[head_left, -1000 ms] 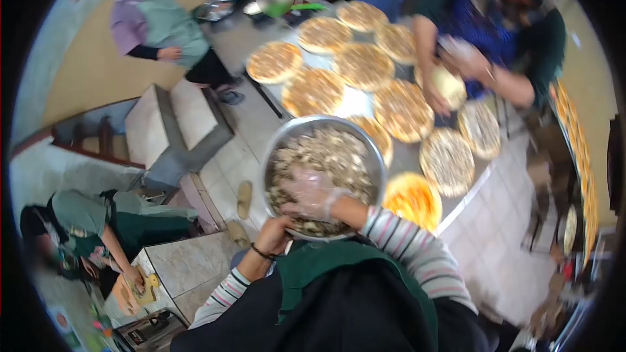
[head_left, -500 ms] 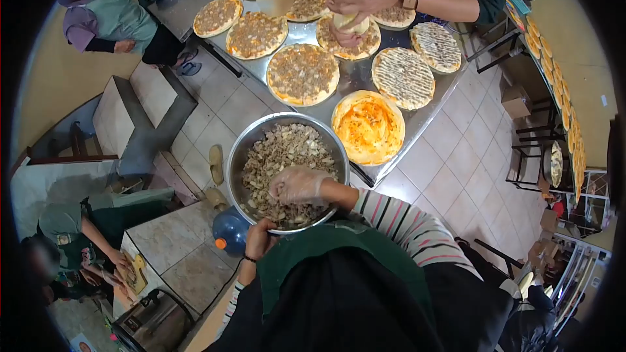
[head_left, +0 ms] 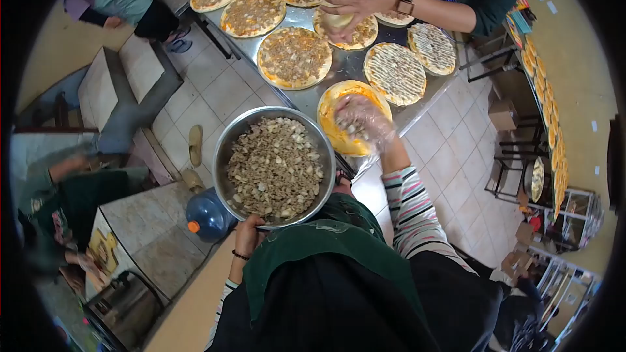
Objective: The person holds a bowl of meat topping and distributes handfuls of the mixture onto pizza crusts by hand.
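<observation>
My left hand (head_left: 248, 236) grips the near rim of a large metal bowl (head_left: 218, 173) filled with a chopped, crumbly mixture (head_left: 274, 169). My right hand (head_left: 366, 124), in a clear plastic glove, is over a round flatbread with orange sauce (head_left: 332, 101) at the near corner of the metal table. Some of the chopped mixture shows in its curled fingers. Beyond it lie a topped round bread (head_left: 293, 58) and one with dark and white stripes (head_left: 395, 73).
Across the metal table (head_left: 358, 73), a co-worker's hands (head_left: 352, 10) hold something pale above the breads. Another person (head_left: 117, 0) stands at the upper left, and one works at the lower left. A blue water bottle (head_left: 207, 214) is beside the bowl.
My right hand has left the bowl and moved up and right to the orange-sauced bread, with mixture in it. My left hand stays on the bowl's rim.
</observation>
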### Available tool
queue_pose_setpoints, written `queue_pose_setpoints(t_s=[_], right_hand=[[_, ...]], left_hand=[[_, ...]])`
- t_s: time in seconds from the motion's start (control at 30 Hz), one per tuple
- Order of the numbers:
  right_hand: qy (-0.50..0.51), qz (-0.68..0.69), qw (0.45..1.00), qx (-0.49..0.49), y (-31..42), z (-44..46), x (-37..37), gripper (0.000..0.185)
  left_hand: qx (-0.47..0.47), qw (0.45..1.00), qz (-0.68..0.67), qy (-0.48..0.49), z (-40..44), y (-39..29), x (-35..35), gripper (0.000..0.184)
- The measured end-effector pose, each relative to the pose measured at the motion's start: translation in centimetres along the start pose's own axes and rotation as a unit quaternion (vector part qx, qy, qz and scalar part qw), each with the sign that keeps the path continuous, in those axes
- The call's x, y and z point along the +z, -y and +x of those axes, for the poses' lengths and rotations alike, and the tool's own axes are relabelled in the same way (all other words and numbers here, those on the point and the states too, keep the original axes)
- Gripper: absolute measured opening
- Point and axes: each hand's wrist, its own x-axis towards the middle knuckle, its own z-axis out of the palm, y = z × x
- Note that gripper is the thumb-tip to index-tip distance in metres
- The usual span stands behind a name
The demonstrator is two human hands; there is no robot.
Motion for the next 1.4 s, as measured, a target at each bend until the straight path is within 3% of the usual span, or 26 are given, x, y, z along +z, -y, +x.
queue_pose_setpoints(t_s=[0.07,0.1,0.17,0.2,0.23,0.3,0.33,0.37,0.43,0.5,0.57,0.63,0.7,0.73,0.8,0.87,1.03,1.1,1.17,1.2,1.3,1.33,1.37,1.4], right_hand=[[-0.029,-0.241,0.970,-0.014,-0.7,2.2,-4.2,0.021],[-0.016,-0.249,0.968,-0.009,-1.0,3.0,-5.1,0.021],[-0.049,-0.554,0.826,-0.093,-1.6,4.1,-6.7,0.031],[-0.055,-0.599,0.791,-0.109,-2.4,4.7,-7.8,0.038],[-0.044,-0.602,0.790,-0.112,-3.1,5.0,-9.8,0.038],[0.037,-0.572,0.750,-0.329,-4.1,5.4,-13.7,0.034],[-0.044,-0.669,0.703,-0.238,-1.7,3.1,-11.2,0.029],[-0.036,-0.669,0.701,-0.243,-1.8,2.8,-10.8,0.029],[-0.081,-0.691,0.703,-0.145,-2.2,2.6,-10.5,0.025],[-0.075,-0.686,0.706,-0.161,-4.1,4.0,-11.3,0.024],[-0.051,-0.722,0.611,-0.321,-6.2,6.2,-11.7,0.022],[-0.016,-0.725,0.630,-0.279,-5.9,6.4,-9.5,0.021],[-0.019,-0.739,0.548,-0.392,-8.2,7.5,-9.4,0.020],[0.012,-0.764,0.530,-0.368,-6.3,4.8,-7.7,0.020],[0.049,-0.751,0.539,-0.378,-6.9,3.6,-9.2,0.019],[0.082,-0.739,0.545,-0.388,-6.4,3.5,-10.6,0.019],[-0.039,-0.715,0.673,-0.186,-2.4,3.5,-10.7,0.016],[-0.055,-0.703,0.668,-0.236,-3.4,4.6,-10.0,0.016],[0.019,-0.723,0.596,-0.349,-5.3,6.0,-9.3,0.017],[0.039,-0.744,0.562,-0.359,-5.6,5.7,-8.3,0.018],[0.044,-0.701,0.565,-0.433,-8.1,4.0,-7.9,0.008],[0.039,-0.696,0.535,-0.478,-8.0,3.1,-8.3,0.008],[0.041,-0.696,0.531,-0.481,-7.4,2.9,-8.4,0.008],[0.100,-0.693,0.566,-0.434,-6.7,2.8,-9.1,0.011]], left_hand=[[0.013,0.999,-0.031,-0.023,-1.2,1.1,0.8,0.003],[0.013,0.998,-0.044,-0.032,-1.5,1.9,1.1,0.003],[-0.012,0.992,-0.119,-0.035,-2.2,3.7,1.5,0.007],[-0.010,0.991,-0.129,-0.043,-2.6,4.6,2.0,0.007],[0.008,0.986,-0.160,-0.041,-3.0,5.5,2.5,0.009],[0.045,0.974,-0.218,-0.034,-3.8,7.3,3.3,0.014],[0.031,0.969,-0.243,-0.022,-4.0,8.3,3.5,0.022],[0.036,0.967,-0.250,-0.027,-4.3,9.2,4.0,0.022],[0.033,0.957,-0.287,-0.023,-5.1,10.7,4.9,0.027],[0.054,0.951,-0.301,-0.044,-5.9,12.0,5.9,0.028],[0.065,0.945,-0.320,-0.025,-6.4,13.4,6.5,0.029],[0.075,0.942,-0.327,-0.030,-6.6,14.6,6.7,0.029],[0.083,0.939,-0.332,-0.034,-7.0,15.2,7.0,0.030],[0.083,0.940,-0.328,-0.044,-7.4,15.0,7.4,0.030],[0.080,0.940,-0.326,-0.056,-7.8,15.2,7.8,0.031],[0.063,0.936,-0.343,-0.054,-7.9,15.5,8.0,0.048],[0.081,0.935,-0.339,-0.065,-7.9,16.0,8.2,0.048],[0.076,0.935,-0.339,-0.067,-7.8,16.2,8.3,0.047],[0.084,0.931,-0.347,-0.080,-7.8,16.4,8.2,0.034],[0.085,0.929,-0.350,-0.083,-7.9,16.2,8.5,0.034],[0.103,0.931,-0.340,-0.083,-8.3,15.6,9.1,0.033],[0.102,0.931,-0.340,-0.086,-8.4,15.6,9.2,0.034],[0.103,0.930,-0.342,-0.087,-8.4,15.8,9.0,0.034],[0.102,0.929,-0.345,-0.089,-8.5,15.9,8.9,0.034]])
